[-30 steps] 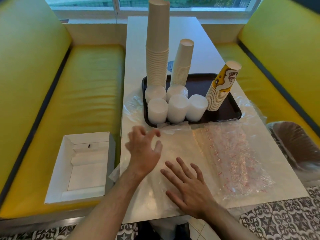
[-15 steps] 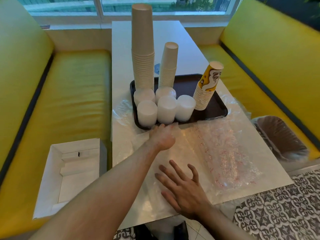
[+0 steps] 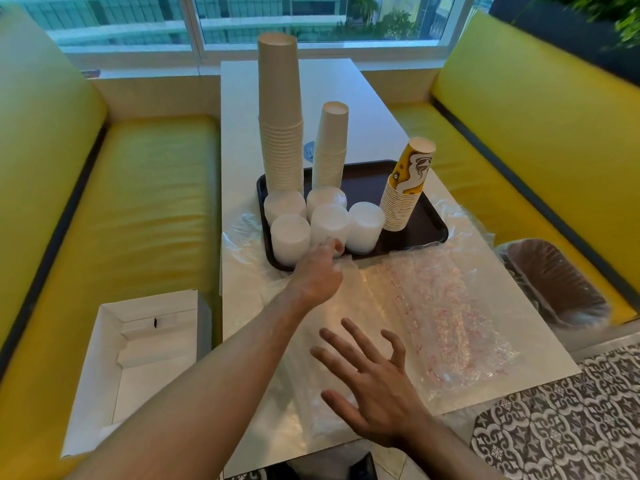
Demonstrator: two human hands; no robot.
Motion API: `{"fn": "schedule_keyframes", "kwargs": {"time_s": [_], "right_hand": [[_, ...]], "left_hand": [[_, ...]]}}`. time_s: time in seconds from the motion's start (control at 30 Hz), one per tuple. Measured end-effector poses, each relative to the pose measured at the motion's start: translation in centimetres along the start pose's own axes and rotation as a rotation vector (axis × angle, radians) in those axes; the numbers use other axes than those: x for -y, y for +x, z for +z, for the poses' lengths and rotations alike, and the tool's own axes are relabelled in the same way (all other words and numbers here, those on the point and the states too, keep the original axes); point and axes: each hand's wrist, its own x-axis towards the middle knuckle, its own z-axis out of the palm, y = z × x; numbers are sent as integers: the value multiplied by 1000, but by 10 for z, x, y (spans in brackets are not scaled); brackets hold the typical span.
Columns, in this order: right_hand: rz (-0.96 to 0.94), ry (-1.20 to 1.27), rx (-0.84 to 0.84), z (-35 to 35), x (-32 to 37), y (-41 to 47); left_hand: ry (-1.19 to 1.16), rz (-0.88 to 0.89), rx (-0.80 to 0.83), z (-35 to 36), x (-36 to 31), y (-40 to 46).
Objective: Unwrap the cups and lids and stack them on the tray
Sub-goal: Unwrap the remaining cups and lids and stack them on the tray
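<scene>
Left hand (image 3: 320,275) has reached forward — fingertips now touching the lid stack (image 3: 329,225).

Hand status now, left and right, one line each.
Left hand: at the white plastic lid stacks; grip cannot be told.
Right hand: open, fingers spread, holding nothing.

A long white table (image 3: 363,109) runs from the near edge toward a window (image 3: 242,22) at its far end. Yellow padded benches flank the table, one on its left (image 3: 138,202) and one on its right (image 3: 519,188); on the left bench, just beside the table's near corner, lies an open white cardboard box (image 3: 138,362), and at the table's right near side stands a brown bin lined with clear plastic (image 3: 554,289). Below the table's near right corner, grey-and-white patterned floor tiles (image 3: 561,427) show.
</scene>
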Motion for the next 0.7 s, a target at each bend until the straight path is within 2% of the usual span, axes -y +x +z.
{"fn": "schedule_keyframes", "kwargs": {"time_s": [0.27, 0.47, 0.7], "right_hand": [[1, 56, -260, -48, -24, 40], [-72, 252, -326, -89, -62, 70], [96, 365, -595, -137, -152, 113]], "left_hand": [[-42, 86, -130, -14, -22, 1], [-49, 77, -245, -27, -52, 11], [-42, 22, -377, -28, -88, 45]]}}
